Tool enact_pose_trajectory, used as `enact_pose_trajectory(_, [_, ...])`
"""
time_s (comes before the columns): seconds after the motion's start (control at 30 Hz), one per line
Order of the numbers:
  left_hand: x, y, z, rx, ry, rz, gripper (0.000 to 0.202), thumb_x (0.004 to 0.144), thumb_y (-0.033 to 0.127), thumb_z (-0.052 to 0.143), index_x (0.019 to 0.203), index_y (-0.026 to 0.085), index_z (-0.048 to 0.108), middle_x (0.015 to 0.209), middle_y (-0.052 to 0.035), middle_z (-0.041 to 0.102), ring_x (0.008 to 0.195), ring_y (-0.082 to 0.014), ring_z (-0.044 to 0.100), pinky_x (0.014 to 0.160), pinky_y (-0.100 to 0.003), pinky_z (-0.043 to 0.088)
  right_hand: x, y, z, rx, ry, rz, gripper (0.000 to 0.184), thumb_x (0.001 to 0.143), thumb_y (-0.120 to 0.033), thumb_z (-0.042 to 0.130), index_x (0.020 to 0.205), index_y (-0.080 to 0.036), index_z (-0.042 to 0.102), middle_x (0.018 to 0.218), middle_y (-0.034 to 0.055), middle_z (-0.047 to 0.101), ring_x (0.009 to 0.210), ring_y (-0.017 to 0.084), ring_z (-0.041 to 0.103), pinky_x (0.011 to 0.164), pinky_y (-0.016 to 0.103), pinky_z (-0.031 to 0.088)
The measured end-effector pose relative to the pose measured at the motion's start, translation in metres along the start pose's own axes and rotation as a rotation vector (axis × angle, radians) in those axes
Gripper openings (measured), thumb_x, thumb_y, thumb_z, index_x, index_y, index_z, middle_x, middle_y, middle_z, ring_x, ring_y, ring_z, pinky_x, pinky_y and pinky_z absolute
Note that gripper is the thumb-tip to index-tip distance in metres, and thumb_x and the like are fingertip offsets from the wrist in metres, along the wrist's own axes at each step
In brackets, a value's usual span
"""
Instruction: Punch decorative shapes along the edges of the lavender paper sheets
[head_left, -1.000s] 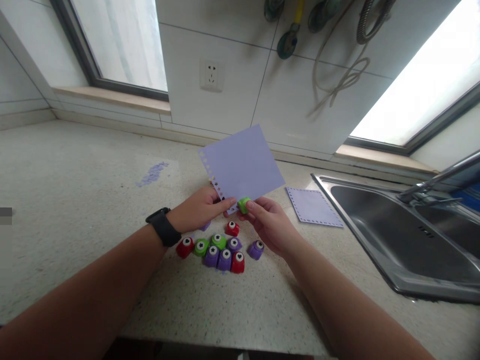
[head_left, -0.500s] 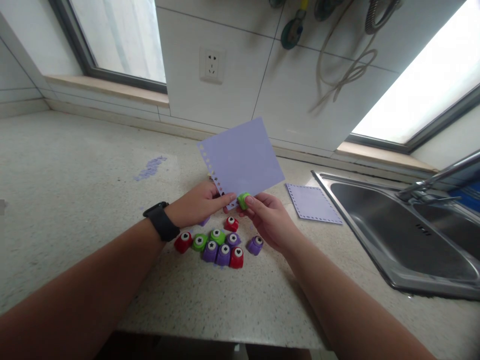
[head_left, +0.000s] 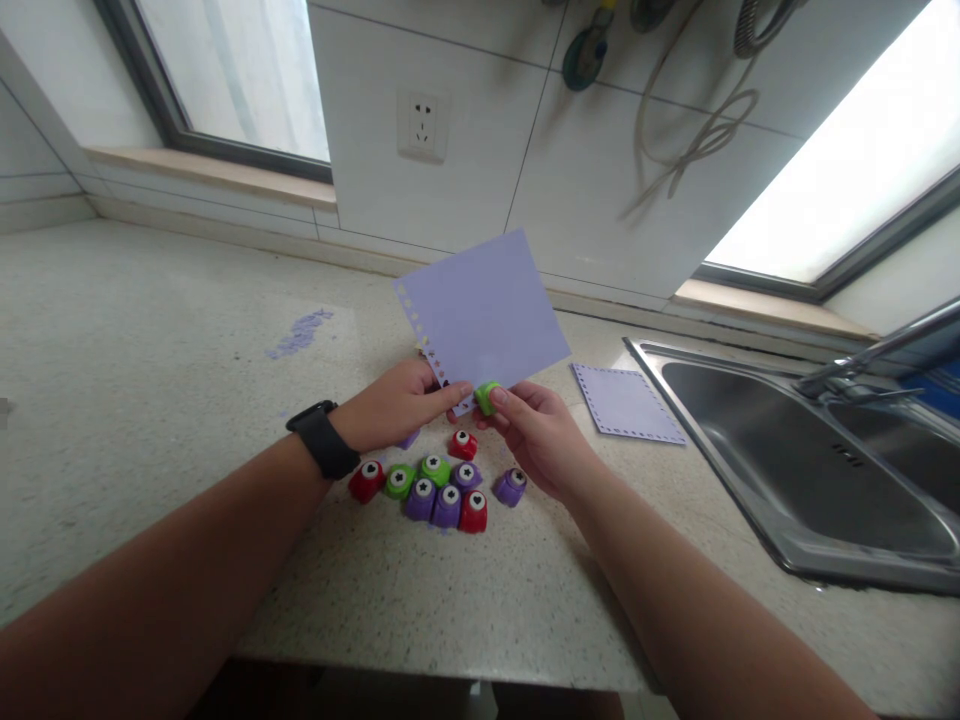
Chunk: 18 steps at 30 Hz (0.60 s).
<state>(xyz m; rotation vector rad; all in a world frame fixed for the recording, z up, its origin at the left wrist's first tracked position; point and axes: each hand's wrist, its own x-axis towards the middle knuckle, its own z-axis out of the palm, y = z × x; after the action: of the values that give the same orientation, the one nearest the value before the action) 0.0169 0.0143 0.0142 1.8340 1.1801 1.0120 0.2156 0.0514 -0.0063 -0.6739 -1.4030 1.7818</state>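
A sheet of purple paper (head_left: 484,305), with a row of punched shapes down its left edge, is held tilted above the counter. My left hand (head_left: 401,403) pinches its lower left corner, thumb on top. In my right hand (head_left: 536,430) is a green craft punch (head_left: 486,398), set at the paper's near edge with my thumb pressed on it. Whether the paper lies inside the punch's slot is hidden. Just below my hands stand several more punches: a red punch (head_left: 463,445), a green punch (head_left: 433,470), a purple punch (head_left: 447,505) and others like them.
Right of my hands a second purple sheet (head_left: 628,403) lies flat, punched along its edges, beside the steel sink (head_left: 787,450). Purple paper scraps (head_left: 300,335) are scattered at the back left. A tiled wall with a socket (head_left: 422,125) rises behind the counter.
Almost nothing differs. Both hands, the paper and the green punch keep their places, with only a slight shift of the whole view.
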Motion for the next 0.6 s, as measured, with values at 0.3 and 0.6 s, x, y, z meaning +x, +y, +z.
enact_pose_trajectory(0.3, [0.0000, 0.0011, 0.0003, -0.021, -0.004, 0.014, 0.028, 0.097, 0.039, 0.055, 0.104, 0.023, 0.077, 0.107, -0.0023, 0.080, 0.109, -0.0231, 0.069, 0.103, -0.036, 0.048, -0.0009, -0.0006, 0.0004, -0.015, 0.003, -0.005, 0.028, 0.081, -0.043, 0.080, 0.090, -0.017, 0.074, 0.085, 0.0083, 0.073, 0.079, 0.019, 0.065, 0.080, 0.035, 0.051])
enact_pose_trajectory(0.6, [-0.0013, 0.0028, -0.0001, -0.016, 0.000, -0.015, 0.030, 0.096, 0.041, 0.056, 0.106, 0.023, 0.078, 0.108, -0.0034, 0.080, 0.110, -0.0240, 0.070, 0.104, -0.039, 0.048, -0.0010, -0.0019, 0.0022, -0.009, 0.009, 0.000, 0.027, 0.082, -0.042, 0.079, 0.089, -0.017, 0.074, 0.087, 0.0086, 0.073, 0.079, 0.019, 0.064, 0.080, 0.035, 0.052])
